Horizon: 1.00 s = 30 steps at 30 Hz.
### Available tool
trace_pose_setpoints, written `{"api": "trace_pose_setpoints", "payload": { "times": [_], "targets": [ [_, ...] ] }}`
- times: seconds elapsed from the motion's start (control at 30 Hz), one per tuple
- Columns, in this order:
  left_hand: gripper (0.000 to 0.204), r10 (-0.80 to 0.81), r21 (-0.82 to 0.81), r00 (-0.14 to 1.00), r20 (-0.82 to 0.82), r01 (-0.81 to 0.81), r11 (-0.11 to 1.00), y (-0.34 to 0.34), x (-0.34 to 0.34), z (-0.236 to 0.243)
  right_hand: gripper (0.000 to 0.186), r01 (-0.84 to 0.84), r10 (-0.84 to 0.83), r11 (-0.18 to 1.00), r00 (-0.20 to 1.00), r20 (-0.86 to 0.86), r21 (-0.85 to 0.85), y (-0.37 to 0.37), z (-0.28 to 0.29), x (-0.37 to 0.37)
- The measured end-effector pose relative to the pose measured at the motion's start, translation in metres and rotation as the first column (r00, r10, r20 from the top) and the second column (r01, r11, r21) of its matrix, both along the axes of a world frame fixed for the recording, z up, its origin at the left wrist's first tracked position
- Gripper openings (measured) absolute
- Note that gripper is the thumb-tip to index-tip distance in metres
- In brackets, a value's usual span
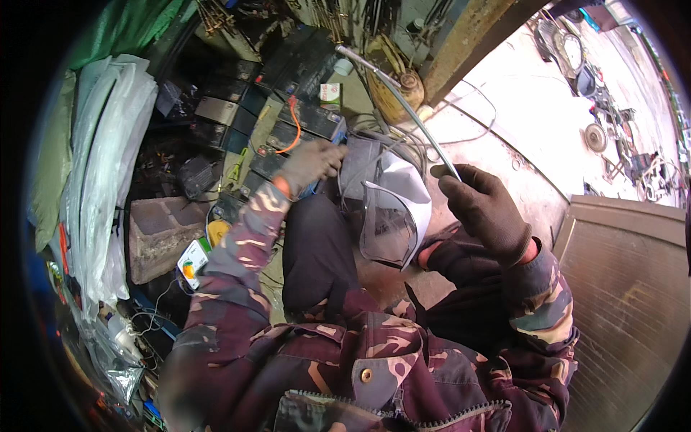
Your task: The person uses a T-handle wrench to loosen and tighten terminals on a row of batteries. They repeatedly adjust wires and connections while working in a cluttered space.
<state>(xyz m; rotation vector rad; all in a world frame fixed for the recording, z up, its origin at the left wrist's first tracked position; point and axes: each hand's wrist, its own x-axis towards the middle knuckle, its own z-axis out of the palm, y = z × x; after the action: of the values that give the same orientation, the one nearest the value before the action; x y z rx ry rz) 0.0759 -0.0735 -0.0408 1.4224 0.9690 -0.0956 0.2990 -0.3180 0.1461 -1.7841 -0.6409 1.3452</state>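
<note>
My right hand [486, 212], in a dark brown work glove, is closed around the lower end of a long thin metal rod [412, 111]. The rod slants up and left, its far tip above a yellowish plastic jug [403, 93]. My left hand [313, 167], in a greyish glove, is over the dark battery-like blocks beside my knee. Its fingers are curled, and a bit of blue shows by them; what they hold, if anything, is hidden. Between my hands lies a white and see-through plastic piece with a dark edge [396, 209].
An orange cord [296, 126] and a small white-green box [330, 96] lie on the blocks. Left are a concrete block [162, 237] and hanging plastic sheets [108, 173]. A cable [475, 129] loops over the floor. A brown panel [626, 281] stands right, below a wooden post [482, 36].
</note>
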Motion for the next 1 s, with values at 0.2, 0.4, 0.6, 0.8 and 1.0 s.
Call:
{"api": "trace_pose_setpoints", "payload": {
  "times": [0.2, 0.4, 0.6, 0.8, 1.0],
  "targets": [
    [0.084, -0.169, -0.096, 0.975, 0.147, 0.184, 0.978, -0.080, 0.009, -0.078, 0.040, 0.148, -0.149, 0.988, 0.988, -0.032, -0.041, -0.020, 0.006, -0.013],
    [0.103, 0.008, 0.137, 0.998, 0.070, -0.017, 0.990, -0.142, 0.019, -0.090, 0.040, 0.286, -0.283, 0.958, 0.925, -0.253, -0.025, -0.031, -0.034, -0.036],
    [0.079, -0.002, -0.188, 1.000, -0.021, -0.002, 0.982, -0.155, 0.025, -0.133, 0.039, 0.243, -0.250, 0.968, 0.935, -0.251, -0.057, -0.075, -0.084, -0.037],
    [0.065, -0.310, 0.277, 0.866, -0.391, 0.432, 0.858, -0.166, 0.032, -0.144, 0.044, 0.102, -0.106, 0.994, 0.978, -0.181, -0.030, -0.092, -0.106, -0.020],
    [0.033, -0.387, 0.432, 0.918, -0.090, 0.386, 0.815, -0.176, 0.043, -0.088, 0.050, -0.177, 0.171, 0.981, 0.982, 0.075, 0.081, -0.080, -0.135, 0.027]
  ]
}}
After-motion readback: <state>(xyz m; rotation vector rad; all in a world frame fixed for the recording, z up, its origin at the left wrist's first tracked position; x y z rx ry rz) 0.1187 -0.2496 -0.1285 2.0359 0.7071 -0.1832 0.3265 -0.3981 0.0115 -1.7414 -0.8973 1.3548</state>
